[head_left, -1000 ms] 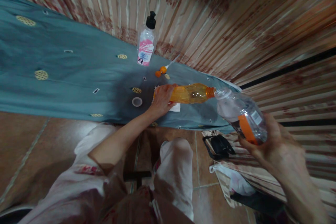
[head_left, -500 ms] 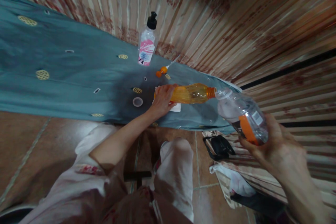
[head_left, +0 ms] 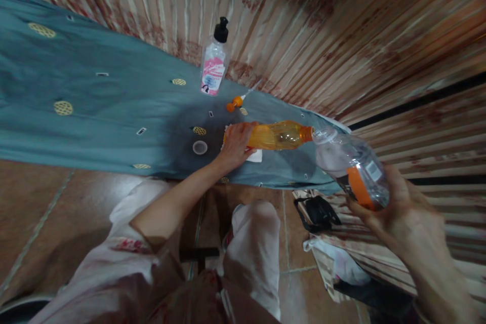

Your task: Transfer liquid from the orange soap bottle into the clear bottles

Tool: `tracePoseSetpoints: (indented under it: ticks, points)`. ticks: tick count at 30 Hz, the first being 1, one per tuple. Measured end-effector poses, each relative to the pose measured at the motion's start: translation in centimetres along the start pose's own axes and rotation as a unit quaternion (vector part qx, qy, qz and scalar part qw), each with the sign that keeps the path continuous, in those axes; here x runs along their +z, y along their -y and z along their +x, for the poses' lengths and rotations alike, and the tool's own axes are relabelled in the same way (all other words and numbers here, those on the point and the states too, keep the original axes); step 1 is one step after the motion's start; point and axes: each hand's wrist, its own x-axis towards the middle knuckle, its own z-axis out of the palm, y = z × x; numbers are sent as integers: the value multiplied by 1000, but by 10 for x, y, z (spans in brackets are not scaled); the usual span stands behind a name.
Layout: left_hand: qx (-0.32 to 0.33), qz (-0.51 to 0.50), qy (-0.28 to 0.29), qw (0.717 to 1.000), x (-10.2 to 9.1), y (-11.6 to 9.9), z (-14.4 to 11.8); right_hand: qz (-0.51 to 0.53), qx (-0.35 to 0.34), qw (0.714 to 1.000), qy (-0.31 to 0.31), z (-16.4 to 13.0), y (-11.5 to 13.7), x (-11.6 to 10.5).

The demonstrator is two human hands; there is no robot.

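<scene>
Holding an amber plastic bottle (head_left: 283,135) over a teal patterned cloth (head_left: 114,104), with its neck to the right. Gripping it near the base with the left hand (head_left: 236,143), closed around it by fingers and thumb. Bringing to its mouth the mouth of a clear plastic bottle (head_left: 349,162), slanted, with an orange label and a barcode; hard to tell whether touching or slightly apart. Clasping that 2nd bottle by its bottom end in the right hand (head_left: 408,212), closed around the base. Partly under the left hand, a white patch (head_left: 255,156), paper or fabric, impossible to tell which. Just left of that hand, a small round translucent cap (head_left: 200,147). Behind the amber bottle, an orange pump top (head_left: 237,102) with a pale tube, lying on the cloth. Farther back, an upright pump bottle (head_left: 213,68) with a black head and pink label, near a pleated beige curtain (head_left: 170,0). Below, brown floor tiles (head_left: 34,197) and a black bag (head_left: 321,211)
</scene>
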Motion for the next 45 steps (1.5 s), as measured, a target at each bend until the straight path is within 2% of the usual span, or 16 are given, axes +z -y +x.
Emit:
tracePoseSetpoints:
  ticks: [18, 27, 33, 45]
  points:
    - [-3, 8, -13, 1000, 3, 1, 1, 9, 44, 999, 31, -2, 0, 2]
    - [5, 2, -11, 1000, 2, 2, 0, 18, 37, 999, 21, -3, -1, 3]
    - [2, 0, -9, 1000, 3, 2, 0, -4, -13, 1000, -7, 3, 1, -1]
    - [2, 6, -13, 1000, 3, 1, 0, -22, -16, 1000, -10, 4, 1, 0]
